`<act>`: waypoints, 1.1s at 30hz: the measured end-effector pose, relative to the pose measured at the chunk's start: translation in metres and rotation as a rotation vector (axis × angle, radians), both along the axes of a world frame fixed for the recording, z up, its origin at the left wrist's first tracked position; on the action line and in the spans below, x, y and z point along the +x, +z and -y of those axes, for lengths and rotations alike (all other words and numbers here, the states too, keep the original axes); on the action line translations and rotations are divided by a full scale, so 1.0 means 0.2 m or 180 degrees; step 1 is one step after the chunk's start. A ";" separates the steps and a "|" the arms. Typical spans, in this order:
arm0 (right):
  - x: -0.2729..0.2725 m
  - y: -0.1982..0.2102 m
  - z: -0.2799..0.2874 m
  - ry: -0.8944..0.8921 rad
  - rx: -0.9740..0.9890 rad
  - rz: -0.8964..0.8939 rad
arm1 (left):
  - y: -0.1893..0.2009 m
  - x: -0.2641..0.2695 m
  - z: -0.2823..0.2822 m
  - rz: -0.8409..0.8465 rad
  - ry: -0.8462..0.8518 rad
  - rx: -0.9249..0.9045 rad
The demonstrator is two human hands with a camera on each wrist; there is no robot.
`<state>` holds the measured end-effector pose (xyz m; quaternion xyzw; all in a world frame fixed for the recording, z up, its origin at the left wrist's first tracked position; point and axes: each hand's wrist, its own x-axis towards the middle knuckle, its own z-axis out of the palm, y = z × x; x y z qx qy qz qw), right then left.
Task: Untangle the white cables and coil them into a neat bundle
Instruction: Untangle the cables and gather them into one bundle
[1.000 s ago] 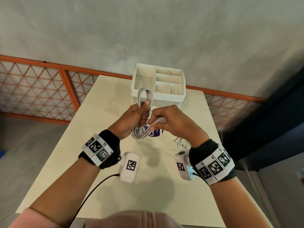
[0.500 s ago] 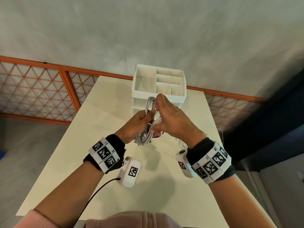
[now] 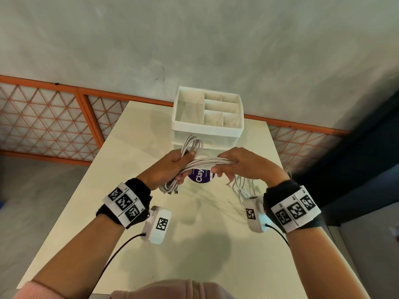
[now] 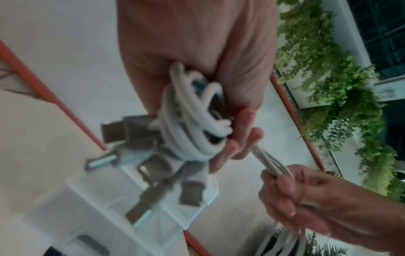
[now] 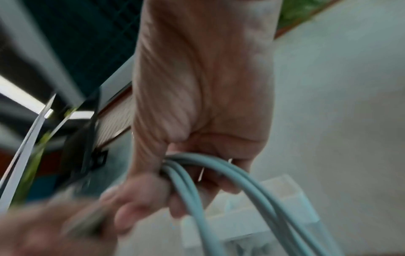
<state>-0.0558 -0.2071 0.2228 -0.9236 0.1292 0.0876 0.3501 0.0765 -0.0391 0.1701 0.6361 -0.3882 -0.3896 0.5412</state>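
Observation:
A bundle of white cables is held above the table. My left hand grips its coiled middle; loops stick out above the fist and several USB plugs hang below it. From that coil a band of strands runs right into my right hand, which grips them in a fist. In the right wrist view the strands bend out of the curled fingers. More loose cable ends dangle below the right hand.
A white compartment organizer stands at the far end of the cream table, just beyond the hands. A purple round label reading "Clay" lies on the table under the cables. An orange lattice railing runs behind.
My right hand has moved from beside the left hand out to the right, drawing a band of cable strands taut between the two hands. The left hand keeps its grip on the coil.

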 end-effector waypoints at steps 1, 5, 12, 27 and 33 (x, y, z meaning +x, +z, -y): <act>0.00 0.01 -0.01 0.0014 0.0140 0.0030 | -0.01 -0.01 0.00 0.0009 0.0037 0.0061; 0.03 0.07 -0.08 -0.0042 0.0240 0.0330 | -0.03 -0.07 0.02 -0.0225 0.0123 0.0269; 0.12 0.05 -0.13 -0.0212 0.0154 0.0773 | -0.04 -0.14 0.05 -0.0137 -0.0043 0.0525; 0.13 -0.04 -0.12 -0.1075 0.0620 0.1325 | -0.02 -0.16 0.02 -0.0191 0.0140 0.0147; 0.05 -0.22 -0.11 -0.1211 0.1199 0.1289 | 0.05 -0.07 0.00 -0.0430 0.0659 -0.0334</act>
